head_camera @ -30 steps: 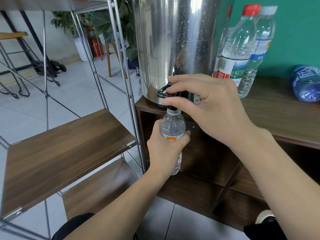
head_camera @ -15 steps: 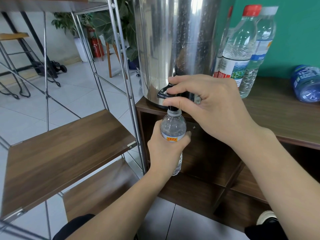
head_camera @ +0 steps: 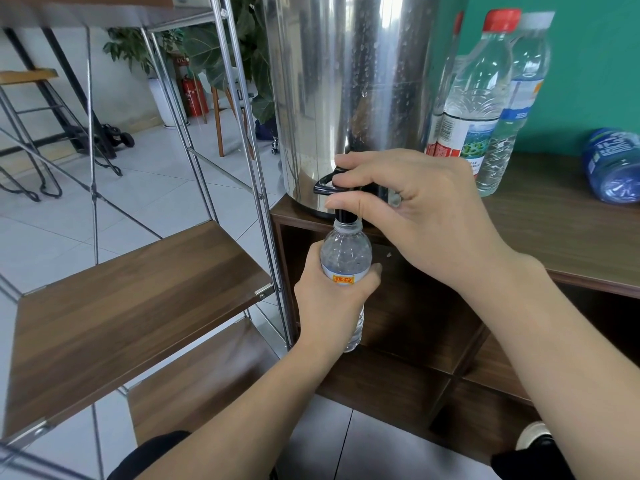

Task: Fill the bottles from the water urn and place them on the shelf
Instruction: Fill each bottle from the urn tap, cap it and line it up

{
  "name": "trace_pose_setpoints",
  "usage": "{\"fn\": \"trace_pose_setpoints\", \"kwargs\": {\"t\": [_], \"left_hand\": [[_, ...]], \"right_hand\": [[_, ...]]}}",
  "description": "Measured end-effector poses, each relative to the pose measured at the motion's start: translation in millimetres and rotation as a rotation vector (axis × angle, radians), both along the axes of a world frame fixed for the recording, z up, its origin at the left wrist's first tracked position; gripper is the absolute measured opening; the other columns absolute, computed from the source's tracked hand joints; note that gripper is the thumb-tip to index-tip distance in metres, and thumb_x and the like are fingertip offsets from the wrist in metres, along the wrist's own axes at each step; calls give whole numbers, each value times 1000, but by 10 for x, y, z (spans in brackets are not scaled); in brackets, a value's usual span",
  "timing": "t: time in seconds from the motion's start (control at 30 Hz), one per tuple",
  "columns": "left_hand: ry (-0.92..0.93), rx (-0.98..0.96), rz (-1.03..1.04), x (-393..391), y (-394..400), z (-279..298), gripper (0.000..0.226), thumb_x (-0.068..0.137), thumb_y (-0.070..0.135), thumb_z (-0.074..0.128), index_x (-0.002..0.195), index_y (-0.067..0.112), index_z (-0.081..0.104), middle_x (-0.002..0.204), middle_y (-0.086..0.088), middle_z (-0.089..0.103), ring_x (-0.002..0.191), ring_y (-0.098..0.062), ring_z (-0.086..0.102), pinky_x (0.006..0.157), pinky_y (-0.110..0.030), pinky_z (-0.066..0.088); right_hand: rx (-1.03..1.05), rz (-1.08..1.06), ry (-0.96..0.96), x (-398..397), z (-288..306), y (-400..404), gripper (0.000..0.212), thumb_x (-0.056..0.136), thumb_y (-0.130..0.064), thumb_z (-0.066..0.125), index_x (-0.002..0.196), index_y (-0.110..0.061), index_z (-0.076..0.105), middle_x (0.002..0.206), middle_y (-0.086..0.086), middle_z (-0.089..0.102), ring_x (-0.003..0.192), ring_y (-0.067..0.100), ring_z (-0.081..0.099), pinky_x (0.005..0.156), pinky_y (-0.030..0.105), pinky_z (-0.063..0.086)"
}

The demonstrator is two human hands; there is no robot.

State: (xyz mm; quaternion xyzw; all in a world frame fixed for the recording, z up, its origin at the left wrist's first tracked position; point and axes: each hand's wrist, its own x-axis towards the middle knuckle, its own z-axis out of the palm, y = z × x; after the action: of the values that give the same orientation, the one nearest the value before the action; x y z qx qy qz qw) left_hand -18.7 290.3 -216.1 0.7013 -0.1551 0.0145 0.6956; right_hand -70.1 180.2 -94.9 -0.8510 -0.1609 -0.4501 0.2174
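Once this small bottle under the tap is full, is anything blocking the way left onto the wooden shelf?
Only the shelf unit's chrome upright posts, standing between the small clear plastic bottle in the left hand and the bare brown wooden shelf board.

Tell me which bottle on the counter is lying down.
The blue-tinted plastic bottle at far right lies on its side; the red-capped clear bottle and white-capped one stand upright.

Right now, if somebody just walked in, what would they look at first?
Probably the big shiny water urn in the middle, on the wooden cabinet. Right below it, the left hand holds a small clear bottle up under the black tap, which the right hand grips. To the right of the urn stand tall bottles, one with a red cap.
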Motion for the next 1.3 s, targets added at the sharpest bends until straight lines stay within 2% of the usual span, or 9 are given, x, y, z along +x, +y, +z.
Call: {"fn": "trace_pose_setpoints", "kwargs": {"t": [0.23,0.33,0.47,0.67,0.9,1.1,1.3], "left_hand": [[13,7,17,-6,-2,21,46,73,26,94,106,34,64,93,13,74,86,-1,70,74,-11,50],[15,4,6,-9,2,18,46,73,25,94,106,34,64,93,13,74,86,-1,70,73,-10,50],[15,1,4,2,-2,9,45,73,25,94,106,33,64,93,13,74,86,-3,71,77,-16,54],[10,-2,5,3,0,-10,45,74,24,94,107,31,64,94,10,74,86,-5,71,75,-15,53],[15,-4,-3,19,-4,-19,46,74,24,94,109,30,65,95,9,74,86,-6,71,79,-22,55],[15,-9,-4,10,-11,-17,47,73,24,94,109,30,64,95,10,74,87,-6,71,76,-16,54],[11,-3,5,15,-12,-23,48,73,25,94,110,31,64,96,10,74,89,-6,71,79,-19,55]], "right_hand": [[-27,-46,1,13,-4,31,28,94,-36,68,102,-12,78,110,3,76,106,16,71,87,39,57],[-17,-54,15,11,2,42,31,97,-37,63,98,-10,76,98,6,77,94,19,73,79,41,57],[25,-69,17,24,16,48,28,99,-37,62,99,-12,74,92,4,77,85,20,73,73,42,56],[55,-103,-11,56,47,46,32,100,-40,61,99,-11,74,72,4,70,60,19,61,60,39,49],[77,-99,-22,70,63,47,30,100,-39,62,98,-12,74,64,-1,64,56,15,52,56,31,45],[86,-102,-3,65,66,51,31,100,-41,61,98,-12,74,66,1,66,55,16,54,57,34,47],[89,-109,-8,66,70,60,31,100,-39,62,97,-10,73,63,1,62,55,16,49,54,32,43]]}}
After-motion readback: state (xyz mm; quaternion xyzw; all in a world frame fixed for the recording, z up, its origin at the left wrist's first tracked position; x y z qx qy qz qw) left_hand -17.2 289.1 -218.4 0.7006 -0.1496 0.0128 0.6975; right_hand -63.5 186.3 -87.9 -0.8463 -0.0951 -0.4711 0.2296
